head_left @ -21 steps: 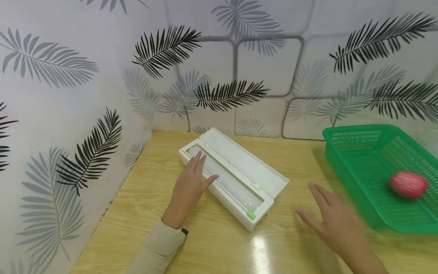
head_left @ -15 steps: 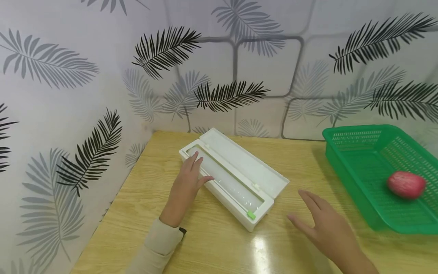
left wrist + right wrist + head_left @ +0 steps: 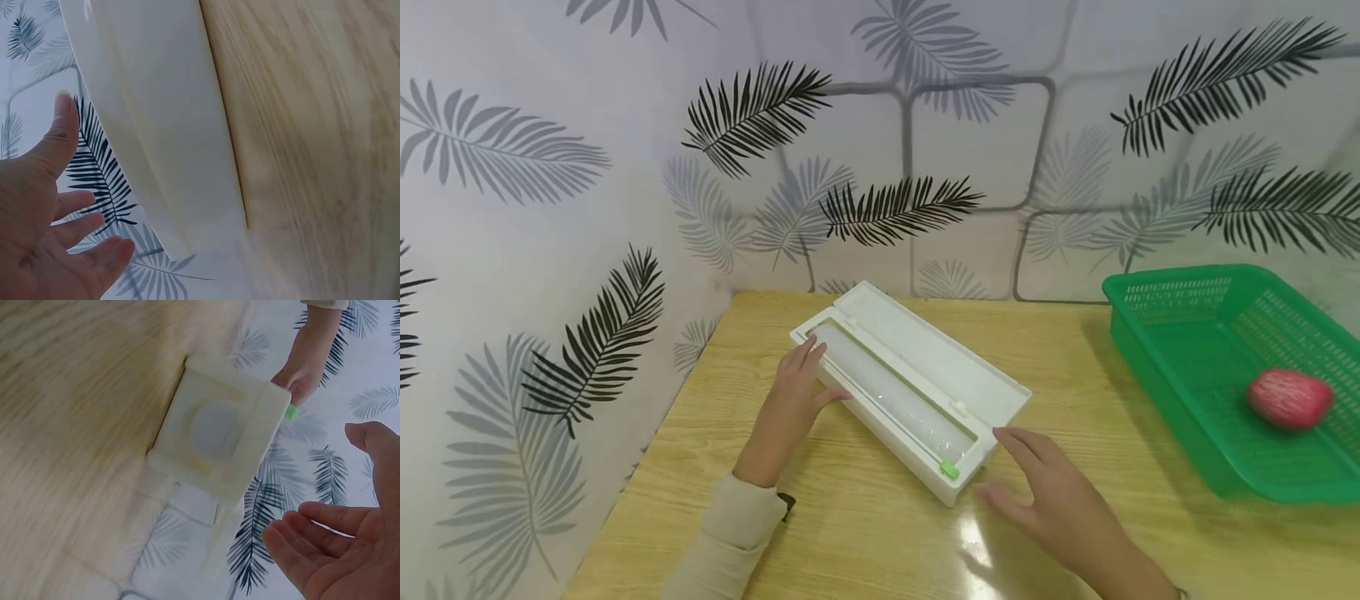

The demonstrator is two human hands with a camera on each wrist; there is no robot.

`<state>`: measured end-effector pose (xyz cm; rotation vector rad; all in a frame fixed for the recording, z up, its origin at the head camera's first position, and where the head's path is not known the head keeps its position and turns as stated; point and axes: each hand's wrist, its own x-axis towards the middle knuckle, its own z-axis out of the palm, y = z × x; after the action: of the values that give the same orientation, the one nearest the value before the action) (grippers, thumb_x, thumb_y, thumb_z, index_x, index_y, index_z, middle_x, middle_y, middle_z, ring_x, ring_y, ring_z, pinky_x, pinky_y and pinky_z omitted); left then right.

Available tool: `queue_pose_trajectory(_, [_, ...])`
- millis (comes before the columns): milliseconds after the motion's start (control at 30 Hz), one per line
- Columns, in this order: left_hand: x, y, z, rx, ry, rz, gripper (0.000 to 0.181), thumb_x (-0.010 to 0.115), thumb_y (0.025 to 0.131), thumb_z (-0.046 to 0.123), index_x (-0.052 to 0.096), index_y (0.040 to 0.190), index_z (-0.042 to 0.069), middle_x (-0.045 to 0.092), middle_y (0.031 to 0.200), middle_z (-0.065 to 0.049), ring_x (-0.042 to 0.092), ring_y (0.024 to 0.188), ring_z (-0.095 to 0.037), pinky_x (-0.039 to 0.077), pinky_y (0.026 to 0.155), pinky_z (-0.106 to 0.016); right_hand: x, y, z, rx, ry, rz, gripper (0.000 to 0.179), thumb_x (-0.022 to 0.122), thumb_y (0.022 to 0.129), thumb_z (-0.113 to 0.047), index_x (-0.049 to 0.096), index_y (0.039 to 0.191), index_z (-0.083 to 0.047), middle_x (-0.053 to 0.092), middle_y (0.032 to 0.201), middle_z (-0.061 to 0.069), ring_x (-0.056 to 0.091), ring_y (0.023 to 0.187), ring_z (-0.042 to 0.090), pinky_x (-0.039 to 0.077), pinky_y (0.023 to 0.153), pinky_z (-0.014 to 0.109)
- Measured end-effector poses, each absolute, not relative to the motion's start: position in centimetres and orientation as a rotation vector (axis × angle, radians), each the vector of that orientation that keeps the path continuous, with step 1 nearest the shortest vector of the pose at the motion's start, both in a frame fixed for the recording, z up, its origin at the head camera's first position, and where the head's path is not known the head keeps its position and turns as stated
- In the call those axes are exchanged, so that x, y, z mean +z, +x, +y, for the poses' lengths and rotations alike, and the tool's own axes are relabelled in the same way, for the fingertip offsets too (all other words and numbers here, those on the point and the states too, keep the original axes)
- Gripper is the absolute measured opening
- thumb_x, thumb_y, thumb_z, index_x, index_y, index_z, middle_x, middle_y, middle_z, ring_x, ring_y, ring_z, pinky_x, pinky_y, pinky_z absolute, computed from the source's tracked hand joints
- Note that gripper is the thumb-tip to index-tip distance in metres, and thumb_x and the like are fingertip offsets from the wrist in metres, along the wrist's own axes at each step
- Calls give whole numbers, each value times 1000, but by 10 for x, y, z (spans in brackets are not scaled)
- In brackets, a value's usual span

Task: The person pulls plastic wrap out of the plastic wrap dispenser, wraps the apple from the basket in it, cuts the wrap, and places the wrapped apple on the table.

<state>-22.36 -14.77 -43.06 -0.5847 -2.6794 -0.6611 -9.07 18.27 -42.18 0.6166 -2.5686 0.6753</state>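
Note:
A white cling film dispenser (image 3: 895, 440) lies diagonally on the table, its lid (image 3: 936, 354) folded back. Through its window shows a clear film roll (image 3: 891, 387), and a green slide cutter (image 3: 950, 469) sits at the near end of the front rail. My left hand (image 3: 782, 408) is beside the far left end, fingertips overlapping the rim in the head view; the left wrist view shows its thumb and fingers spread beside the box wall. My right hand (image 3: 1052, 500) is at the near right end, fingers extended, thumb apart. Between its fingers in the right wrist view there is nothing.
At the right a green plastic basket (image 3: 1187, 400) holds a pinkish-red oval item (image 3: 1290, 400). The wood-grain table (image 3: 850, 542) meets a leaf-patterned wall (image 3: 970, 150) behind the dispenser and at the left.
My right hand has moved left from beside the basket to the dispenser's near end. My left hand has drawn slightly left, off the window toward the rim. The dispenser stays put.

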Motion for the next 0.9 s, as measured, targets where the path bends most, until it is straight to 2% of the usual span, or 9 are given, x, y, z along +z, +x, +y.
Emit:
queue_pose_trajectory(200, [-435,-235,-161,-647,-612,-2700,79,69,79,36,35,139,-4,32,142,-24,27,130,-39,36,102,-46,-431,-99,165,682,676,-2504,62,75,76,-35,55,123,0,55,120,9,51,111,22,48,90,37])
queue_pose_trajectory(433, [-436,-251,-171,-624,-630,-2751,84,70,79,38,32,140,-5,31,142,-25,27,129,-41,35,101,-50,-438,-104,154,650,644,-2545,69,75,74,-40,53,124,3,52,121,16,49,110,26,49,88,36])
queue_pose_trajectory(667, [-438,-270,-178,-650,-632,-2851,87,66,80,45,27,143,0,22,147,-23,21,130,-42,33,101,-53,-440,-112,148,617,611,-2522,72,76,72,-39,52,123,7,51,120,19,47,109,29,50,85,37])
queue_pose_trajectory(900, [-444,-284,-185,-688,-585,-2954,95,65,76,53,24,144,1,19,149,-21,17,131,-44,33,101,-54,-445,-117,140,637,609,-2529,72,77,72,-36,51,121,10,51,118,21,47,107,32,50,84,39])
